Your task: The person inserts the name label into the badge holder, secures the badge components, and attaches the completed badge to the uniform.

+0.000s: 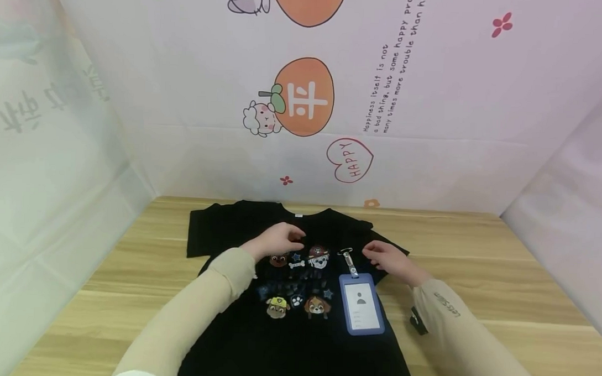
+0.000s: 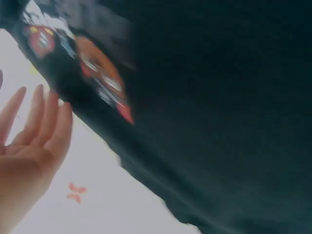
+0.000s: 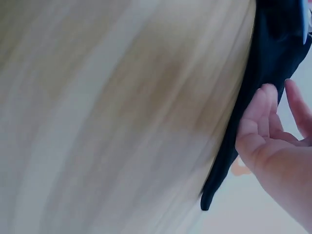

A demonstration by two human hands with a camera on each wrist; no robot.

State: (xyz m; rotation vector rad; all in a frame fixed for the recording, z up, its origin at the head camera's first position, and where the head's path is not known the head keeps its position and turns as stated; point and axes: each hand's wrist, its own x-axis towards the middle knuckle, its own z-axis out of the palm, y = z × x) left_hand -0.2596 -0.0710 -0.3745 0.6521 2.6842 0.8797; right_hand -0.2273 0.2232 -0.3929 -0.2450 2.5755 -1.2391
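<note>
A black T-shirt [image 1: 295, 354] with cartoon dog faces lies spread on the table, collar toward the wall. Over its printed chest is my left hand [image 1: 277, 239], fingers relaxed and holding nothing; the left wrist view shows those fingers [image 2: 61, 124] extended beside the dark cloth. A blue-framed ID badge [image 1: 361, 304] rests on the shirt's right side, its metal clip [image 1: 349, 263] pointing toward the collar. Just right of that clip hovers my right hand [image 1: 390, 260], thumb and fingers slightly bent with a gap between them. In the right wrist view its fingers overlap the shirt sleeve [image 3: 234, 141].
The wood-grained table [image 1: 477, 260] extends on both sides of the shirt. A small black object [image 1: 418, 321] sits beside my right forearm. White printed cloth [image 1: 210, 85] hangs behind and along both sides of the table.
</note>
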